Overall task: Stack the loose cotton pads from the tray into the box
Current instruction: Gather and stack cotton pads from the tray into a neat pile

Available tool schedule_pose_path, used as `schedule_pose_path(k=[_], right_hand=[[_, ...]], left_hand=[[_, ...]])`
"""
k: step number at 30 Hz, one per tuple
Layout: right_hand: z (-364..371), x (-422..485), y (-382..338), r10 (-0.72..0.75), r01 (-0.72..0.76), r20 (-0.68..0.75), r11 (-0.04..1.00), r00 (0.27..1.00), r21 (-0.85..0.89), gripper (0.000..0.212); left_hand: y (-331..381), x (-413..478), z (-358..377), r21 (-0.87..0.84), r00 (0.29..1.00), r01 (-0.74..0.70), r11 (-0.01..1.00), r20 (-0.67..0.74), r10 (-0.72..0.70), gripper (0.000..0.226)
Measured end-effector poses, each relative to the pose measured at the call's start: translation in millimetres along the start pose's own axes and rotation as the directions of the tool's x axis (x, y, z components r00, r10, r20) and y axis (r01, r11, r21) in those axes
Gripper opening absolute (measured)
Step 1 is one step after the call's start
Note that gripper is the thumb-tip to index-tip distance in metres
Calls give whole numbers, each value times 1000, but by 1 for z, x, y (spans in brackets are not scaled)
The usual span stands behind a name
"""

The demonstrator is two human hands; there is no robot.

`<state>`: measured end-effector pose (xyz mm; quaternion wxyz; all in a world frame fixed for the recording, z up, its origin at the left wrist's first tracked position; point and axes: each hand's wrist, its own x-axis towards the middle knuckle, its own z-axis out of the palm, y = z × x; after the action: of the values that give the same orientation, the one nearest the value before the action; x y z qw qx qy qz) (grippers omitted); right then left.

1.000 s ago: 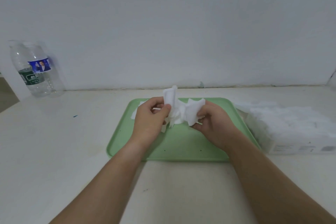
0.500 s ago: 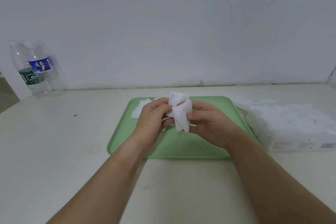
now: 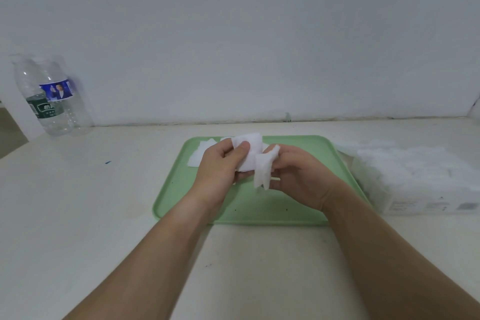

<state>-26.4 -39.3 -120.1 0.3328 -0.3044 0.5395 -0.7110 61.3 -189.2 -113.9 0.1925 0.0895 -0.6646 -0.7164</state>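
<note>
A green tray [image 3: 298, 205] lies on the white table before me. Above its middle, both hands hold a bunch of white cotton pads [image 3: 255, 161]. My left hand [image 3: 220, 166] grips the bunch with the thumb pressed on its front. My right hand [image 3: 298, 174] pinches the pads from the right, and some hang down crumpled. A loose cotton pad [image 3: 201, 154] lies flat at the tray's far left corner. The white box [image 3: 420, 202] stands right of the tray, heaped with white pads [image 3: 405, 161].
Two clear plastic water bottles [image 3: 52, 101] stand at the far left against the white wall. A small blue mark [image 3: 107, 162] is on the table left of the tray. The table edge drops off at the far left.
The spread, upright pads have been gathered into one tighter bunch between both hands. My hands have drawn closer together and my left thumb now presses on the front pad.
</note>
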Motion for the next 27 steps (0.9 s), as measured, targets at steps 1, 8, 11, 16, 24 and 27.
schedule_pose_path(k=[1, 8, 11, 16, 24, 27], right_hand=[[0, -1, -1, -10, 10, 6, 1000, 1000, 26, 25], [-6, 2, -1, -63, 104, -180, 968, 982, 229, 24], [-10, 6, 2, -54, 138, -370, 969, 928, 205, 20], [-7, 7, 2, -51, 109, -429, 988, 902, 112, 22], [1, 3, 0, -52, 78, -367, 995, 929, 56, 39], [2, 2, 0, -34, 50, -327, 998, 944, 40, 40]], left_hand=[[1, 0, 0, 7, 1000, -7, 1000, -26, 7, 19], [3, 3, -2, -69, 989, -53, 996, -145, 42, 16], [5, 2, -2, -99, 995, -30, 995, -100, 20, 17], [2, 0, 1, -61, 999, -39, 997, 13, 40, 13], [0, -3, 4, -3, 991, -105, 995, 88, 104, 7], [0, -3, 3, 30, 990, -115, 993, 80, 113, 6]])
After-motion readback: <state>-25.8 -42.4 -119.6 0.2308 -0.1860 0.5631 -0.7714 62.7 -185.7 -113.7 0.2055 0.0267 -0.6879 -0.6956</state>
